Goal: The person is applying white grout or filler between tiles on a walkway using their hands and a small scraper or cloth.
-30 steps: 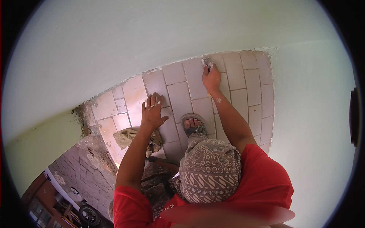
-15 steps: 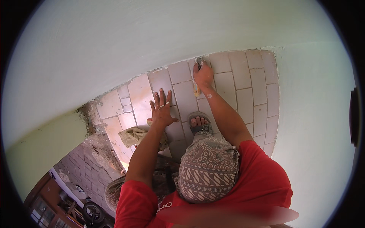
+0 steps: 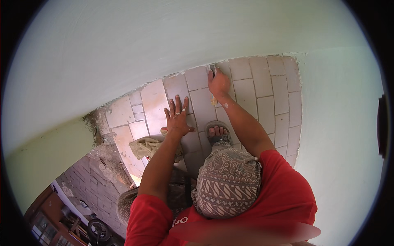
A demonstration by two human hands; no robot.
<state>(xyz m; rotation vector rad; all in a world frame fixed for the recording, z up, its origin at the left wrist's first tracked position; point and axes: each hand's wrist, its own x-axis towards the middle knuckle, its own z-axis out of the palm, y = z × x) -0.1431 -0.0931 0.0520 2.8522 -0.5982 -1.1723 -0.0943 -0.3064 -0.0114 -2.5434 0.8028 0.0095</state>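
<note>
My right hand (image 3: pixel 220 83) is closed around a small, flat, grey-bladed scraper (image 3: pixel 212 68), its yellowish end showing beneath my wrist. I have it at the far edge of the pale, rectangular-tiled floor (image 3: pixel 245 94), by the foot of the smooth pale-green wall (image 3: pixel 184 33); whether the blade touches that wall is too small to tell. My left hand (image 3: pixel 177 121) grasps nothing: it lies palm down on the tiles, fingers spread, with whitish smears on them. Beside my left forearm, toward the floor's left edge, lies a crumpled khaki cloth (image 3: pixel 144 146), partly hidden by that arm. My foot in a dark strapped sandal (image 3: pixel 216 138) stands between my arms, below the brown-and-cream patterned fabric (image 3: pixel 227 184) over my knee.
</note>
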